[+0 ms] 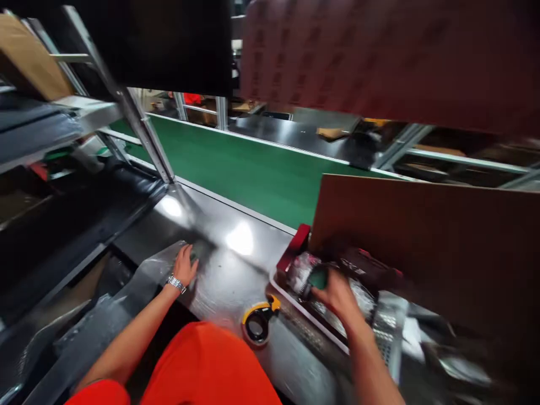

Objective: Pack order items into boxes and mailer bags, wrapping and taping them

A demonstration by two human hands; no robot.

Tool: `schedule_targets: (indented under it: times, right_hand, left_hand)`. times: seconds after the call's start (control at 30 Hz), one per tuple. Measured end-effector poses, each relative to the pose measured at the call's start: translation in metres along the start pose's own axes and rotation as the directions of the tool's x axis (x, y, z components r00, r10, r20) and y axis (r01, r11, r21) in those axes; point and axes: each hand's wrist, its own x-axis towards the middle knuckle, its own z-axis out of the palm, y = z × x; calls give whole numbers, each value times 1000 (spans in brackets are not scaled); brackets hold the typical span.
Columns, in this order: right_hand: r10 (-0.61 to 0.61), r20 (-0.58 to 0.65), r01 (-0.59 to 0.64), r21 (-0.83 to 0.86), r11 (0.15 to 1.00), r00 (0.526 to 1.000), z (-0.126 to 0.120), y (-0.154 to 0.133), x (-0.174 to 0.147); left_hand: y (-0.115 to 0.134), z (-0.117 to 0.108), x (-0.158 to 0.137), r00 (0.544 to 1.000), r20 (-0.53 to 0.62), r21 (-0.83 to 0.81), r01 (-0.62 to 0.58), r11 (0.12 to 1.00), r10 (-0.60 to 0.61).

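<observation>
My left hand [184,267], with a metal watch on the wrist, is over the metal worktop at the edge of a clear plastic bag [154,264]. Its fingers are curled, and a small greenish patch shows beside them; what they hold is unclear. My right hand [340,295] is closed on a dark round object with a green face [317,278], blurred by motion. That hand is above a white-rimmed tray [310,315] of plastic-wrapped items. A yellow and black tape dispenser [258,322] lies on the worktop between my arms.
A green conveyor belt [236,166] runs behind the metal worktop [223,270]. A large brown cardboard panel [422,242] stands at the right, behind the tray. Metal posts [147,135] and a black-covered shelf [80,205] are on the left. A reddish printed panel [358,56] hangs overhead.
</observation>
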Motion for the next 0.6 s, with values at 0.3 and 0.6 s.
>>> schedule_targets:
  times: [0.3, 0.6]
  right_hand:
    - [296, 290, -387, 848, 361, 910, 77, -148, -35]
    - [-168, 564, -475, 794, 381, 809, 262, -363, 1]
  left_hand:
    - [-162, -42, -35, 919, 109, 278, 338, 899, -380]
    - [-212, -85, 8, 934, 254, 39, 249, 968, -250]
